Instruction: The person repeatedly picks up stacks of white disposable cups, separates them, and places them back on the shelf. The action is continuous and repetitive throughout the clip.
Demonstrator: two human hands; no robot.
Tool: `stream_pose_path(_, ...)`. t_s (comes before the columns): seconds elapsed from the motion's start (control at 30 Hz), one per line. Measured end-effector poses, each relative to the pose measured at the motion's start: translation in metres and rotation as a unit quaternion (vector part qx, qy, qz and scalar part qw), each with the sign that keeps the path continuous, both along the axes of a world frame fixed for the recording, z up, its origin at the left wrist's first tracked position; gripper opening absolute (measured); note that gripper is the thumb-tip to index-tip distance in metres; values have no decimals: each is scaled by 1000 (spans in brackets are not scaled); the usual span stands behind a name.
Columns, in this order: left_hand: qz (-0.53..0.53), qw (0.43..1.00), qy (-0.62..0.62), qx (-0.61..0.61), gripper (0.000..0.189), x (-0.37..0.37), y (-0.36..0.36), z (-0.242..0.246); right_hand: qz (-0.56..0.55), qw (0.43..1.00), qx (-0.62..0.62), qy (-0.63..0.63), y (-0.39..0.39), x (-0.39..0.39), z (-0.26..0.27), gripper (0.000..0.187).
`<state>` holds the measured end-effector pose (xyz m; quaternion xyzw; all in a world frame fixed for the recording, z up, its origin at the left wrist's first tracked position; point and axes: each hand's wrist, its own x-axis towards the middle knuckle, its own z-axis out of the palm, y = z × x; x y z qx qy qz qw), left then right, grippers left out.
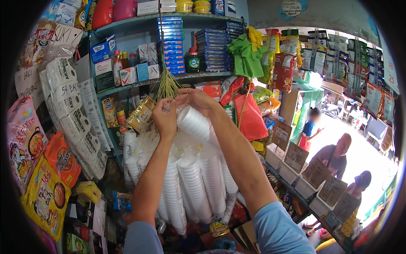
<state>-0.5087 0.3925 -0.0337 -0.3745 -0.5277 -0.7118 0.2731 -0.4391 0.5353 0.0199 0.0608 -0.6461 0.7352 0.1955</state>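
Note:
Both bare arms reach up to the lower end of a bundle of yellow-green strings (pixel 165 84) that hangs before the shelves. My left hand (pixel 165 116) pinches thin, clear plastic between thumb and fingers. Close beside it, my right hand (pixel 197 101) curls its fingertips around the same plastic, palm turned upward. Just under my right hand a stack of white disposable cups (pixel 193 122) in a clear sleeve lies tilted. Below my hands, several long sleeves of white cups (pixel 194 177) hang in a cluster, their tops gathered in clear plastic. My forearms hide part of them.
Blue shelves (pixel 133 83) hold boxes and bottles behind the cluster. Noodle packs (pixel 47 193) and seaweed snack packs (pixel 71 108) hang at left. Green plastic bags (pixel 246 55) and a red bag (pixel 250 117) hang at right. White bins (pixel 290 171) with cardboard signs line the counter; people stand outside.

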Motion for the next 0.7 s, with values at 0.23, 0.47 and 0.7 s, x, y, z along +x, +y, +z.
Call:
stream_pose_path(0.23, 18, 998, 15, 65, 9, -14, -3, -16, -89, 994, -53, 29, -5, 13, 6, 58)
stream_pose_path(0.47, -150, 987, -64, -16, 11, -8, 0, -5, -117, 985, 112, 53, -12, 13, 2, 50)
stream_pose_path(0.7, -345, 914, -120, -178, 15, -33, -12, 29, -151, 960, 214, 94, -16, 34, 12, 40)
